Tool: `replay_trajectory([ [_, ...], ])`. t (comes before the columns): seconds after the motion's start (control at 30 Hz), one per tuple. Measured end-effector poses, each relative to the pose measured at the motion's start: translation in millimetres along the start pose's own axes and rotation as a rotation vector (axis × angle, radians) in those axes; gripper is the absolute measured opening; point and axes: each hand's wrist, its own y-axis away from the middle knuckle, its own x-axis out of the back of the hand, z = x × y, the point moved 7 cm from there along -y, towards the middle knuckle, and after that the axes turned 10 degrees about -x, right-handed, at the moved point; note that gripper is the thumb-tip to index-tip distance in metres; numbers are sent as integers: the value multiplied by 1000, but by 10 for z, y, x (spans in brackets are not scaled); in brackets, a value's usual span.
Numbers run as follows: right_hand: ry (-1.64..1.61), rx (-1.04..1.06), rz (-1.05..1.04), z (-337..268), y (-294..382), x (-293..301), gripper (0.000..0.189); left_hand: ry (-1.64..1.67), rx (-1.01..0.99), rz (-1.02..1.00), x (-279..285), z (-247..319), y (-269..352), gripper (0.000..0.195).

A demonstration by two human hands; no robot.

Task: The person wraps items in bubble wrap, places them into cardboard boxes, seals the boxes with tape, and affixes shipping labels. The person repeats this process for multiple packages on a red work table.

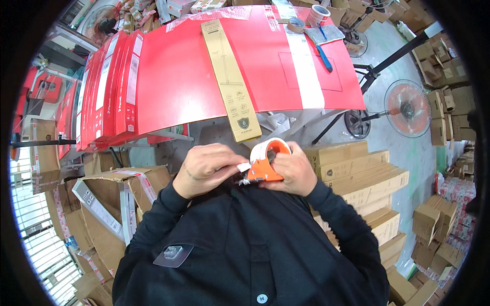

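In front of my chest, my right hand (293, 170) grips an orange tape dispenser (264, 172) that carries a roll of white printed packing tape (262, 149). My left hand (210, 168) pinches a small white piece of tape (244, 166) at the dispenser's side. Whether that piece is still joined to the roll, I cannot tell. Just beyond both hands, a long yellow-brown carton (231, 80) lies across the red tabletop (172, 84), its near end jutting over the edge. A line drawing of a long-handled tool is printed on it.
Several red boxes (126, 84) stand at the table's left. A blue-handled cutter (324, 59), a grey cloth (325, 35) and tape rolls (296, 25) lie at the far right. Long cartons (356, 168) are stacked by my right arm; an open carton (99, 214) stands left. A fan (407, 108) is at right.
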Motion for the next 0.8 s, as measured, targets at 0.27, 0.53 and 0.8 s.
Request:
replay_trajectory([
  [0.27,-930,-666,-92,502,213,-526,43,457,800,101,-256,-856,143,22],
  [0.53,-899,-1373,83,740,1206,-1671,50,194,702,75,-707,-2478,268,22],
  [0.8,-955,-1336,252,1054,1251,-2612,36,-579,212,44,-786,-3200,182,53],
])
